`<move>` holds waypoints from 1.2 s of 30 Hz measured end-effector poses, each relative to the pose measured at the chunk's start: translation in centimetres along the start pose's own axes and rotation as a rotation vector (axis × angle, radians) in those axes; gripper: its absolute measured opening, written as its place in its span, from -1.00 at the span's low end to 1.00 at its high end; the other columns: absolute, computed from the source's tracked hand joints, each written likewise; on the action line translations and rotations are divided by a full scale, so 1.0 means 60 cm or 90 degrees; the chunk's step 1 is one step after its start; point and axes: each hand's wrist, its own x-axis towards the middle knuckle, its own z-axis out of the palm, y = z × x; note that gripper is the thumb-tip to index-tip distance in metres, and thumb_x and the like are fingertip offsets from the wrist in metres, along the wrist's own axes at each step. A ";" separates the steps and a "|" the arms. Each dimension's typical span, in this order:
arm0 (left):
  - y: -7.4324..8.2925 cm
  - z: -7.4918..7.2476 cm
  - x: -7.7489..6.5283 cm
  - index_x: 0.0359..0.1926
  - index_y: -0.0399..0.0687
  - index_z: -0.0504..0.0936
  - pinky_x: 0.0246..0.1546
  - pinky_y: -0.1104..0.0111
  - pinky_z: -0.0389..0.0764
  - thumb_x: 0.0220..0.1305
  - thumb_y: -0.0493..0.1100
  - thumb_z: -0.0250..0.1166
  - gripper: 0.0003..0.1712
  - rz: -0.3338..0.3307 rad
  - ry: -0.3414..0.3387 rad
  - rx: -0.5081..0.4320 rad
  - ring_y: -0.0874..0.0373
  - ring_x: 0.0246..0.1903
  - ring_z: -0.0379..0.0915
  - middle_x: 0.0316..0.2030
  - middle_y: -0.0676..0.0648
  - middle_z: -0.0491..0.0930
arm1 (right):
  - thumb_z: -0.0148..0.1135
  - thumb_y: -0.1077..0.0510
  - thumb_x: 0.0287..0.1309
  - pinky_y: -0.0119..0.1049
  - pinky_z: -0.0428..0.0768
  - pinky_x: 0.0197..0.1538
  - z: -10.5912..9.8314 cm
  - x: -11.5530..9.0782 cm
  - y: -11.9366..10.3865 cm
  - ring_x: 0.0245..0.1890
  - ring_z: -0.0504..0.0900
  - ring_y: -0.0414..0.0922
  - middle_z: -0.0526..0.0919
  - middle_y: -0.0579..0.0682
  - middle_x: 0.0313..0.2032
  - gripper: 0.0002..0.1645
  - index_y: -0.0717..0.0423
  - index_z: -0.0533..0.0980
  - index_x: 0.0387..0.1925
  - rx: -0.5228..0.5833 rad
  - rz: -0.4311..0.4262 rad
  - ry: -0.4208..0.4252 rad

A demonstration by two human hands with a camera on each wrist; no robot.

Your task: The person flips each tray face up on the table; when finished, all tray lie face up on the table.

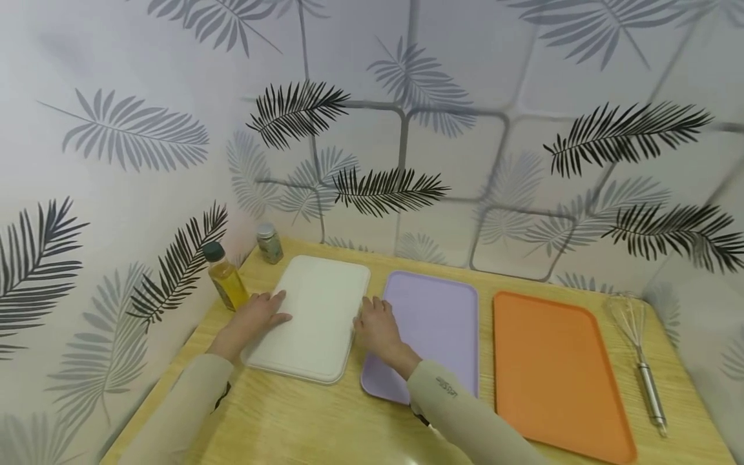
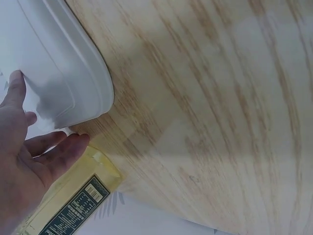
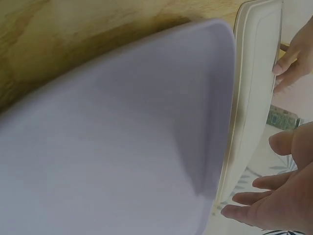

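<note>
**Here, your left hand [image 1: 254,320] meets a flat-topped white rectangular box with rounded corners [image 1: 320,310], your right hand [image 1: 378,326] at its other side**

Farthest left, a clear bottle of yellow liquid with a dark green cap [image 1: 229,284] stands just beside your left hand. Your left fingers are spread and relaxed, resting at the left edge of the box. Behind, near the wall, stands a small jar with a grey lid [image 1: 270,247]. The box lies flat on the wood-grained table [image 1: 279,420], between your hands. Your right fingers are extended and loose at its right edge; contact there is hard to tell. Your right wrist passes over a shallow lilac rectangular tray [image 1: 434,323]. Next comes a larger orange rectangular tray [image 1: 555,374], apart from the lilac one. Farthest right lies a metal-handled wire whisk [image 1: 648,387].
</note>
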 end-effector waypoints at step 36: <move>0.019 -0.015 0.024 0.28 -0.40 0.37 0.19 -0.16 0.31 0.27 0.11 0.26 -0.23 -0.061 -0.049 -0.038 -0.40 0.13 0.33 0.18 -0.42 0.42 | 0.12 -0.03 0.31 0.25 0.13 0.34 0.069 0.004 -0.031 0.23 0.33 0.30 0.44 0.44 0.12 -0.31 0.52 0.33 0.18 -0.019 0.033 0.007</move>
